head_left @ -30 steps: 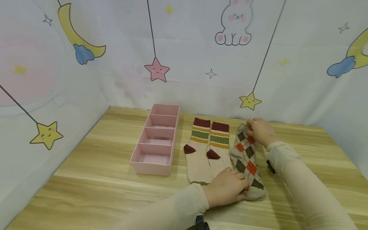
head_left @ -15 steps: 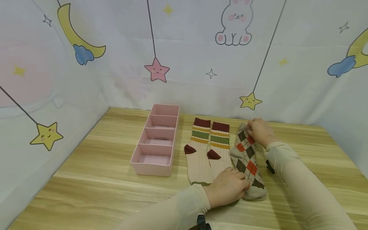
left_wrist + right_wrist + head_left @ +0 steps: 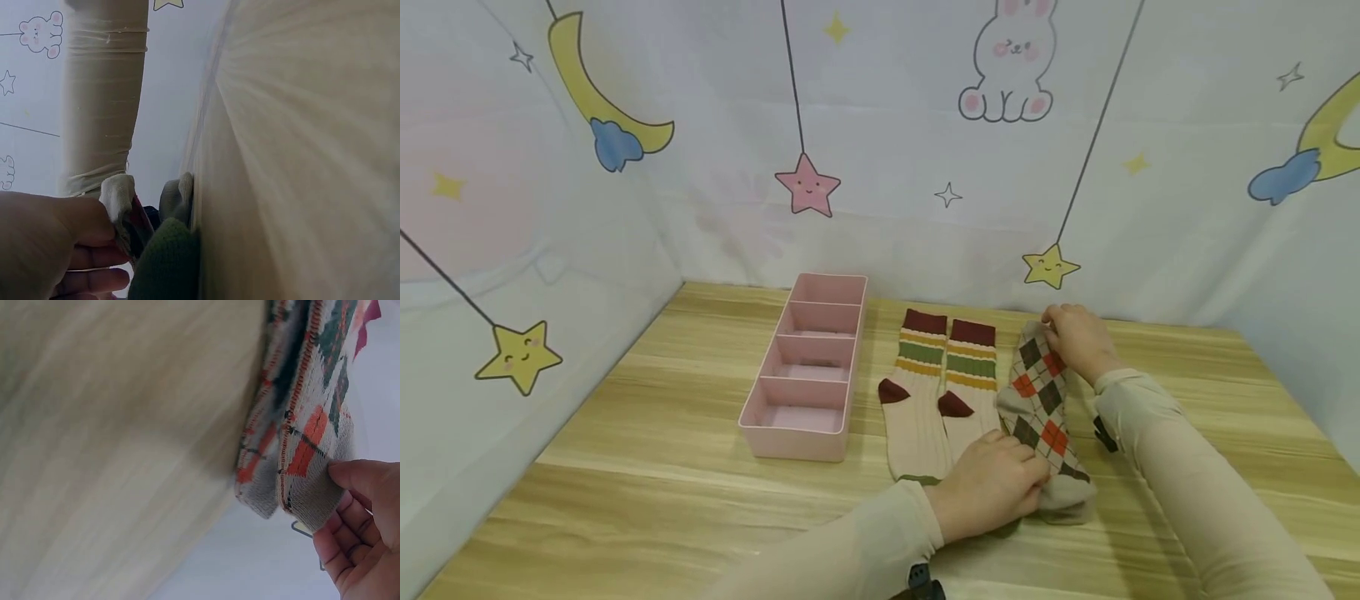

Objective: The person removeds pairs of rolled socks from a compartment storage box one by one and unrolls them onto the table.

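Observation:
A beige argyle sock (image 3: pixel 1039 400) with dark green and orange-red diamonds lies lengthwise at the right of the group. My right hand (image 3: pixel 1078 337) pinches its cuff between thumb and fingers. In the right wrist view that upper argyle sock (image 3: pixel 312 456) is raised a little off a second, matching sock (image 3: pixel 257 481) under it. Near the toe end, my left hand (image 3: pixel 988 485) pinches the upper sock's edge (image 3: pixel 117 199); its fingertips are partly hidden in the head view. Two cream striped socks (image 3: pixel 916 425) with maroon cuffs and heels lie side by side to the left.
A pink organizer box (image 3: pixel 793 446) with several compartments in a row stands left of the socks on the wood-grain table (image 3: pixel 647 483). Behind and beside the table hangs a white printed cloth (image 3: pixel 895 242).
My left hand has raised the toe end of the upper argyle sock slightly, so its toe now looks bunched. The right hand stays at the cuff. The striped socks and box have not moved.

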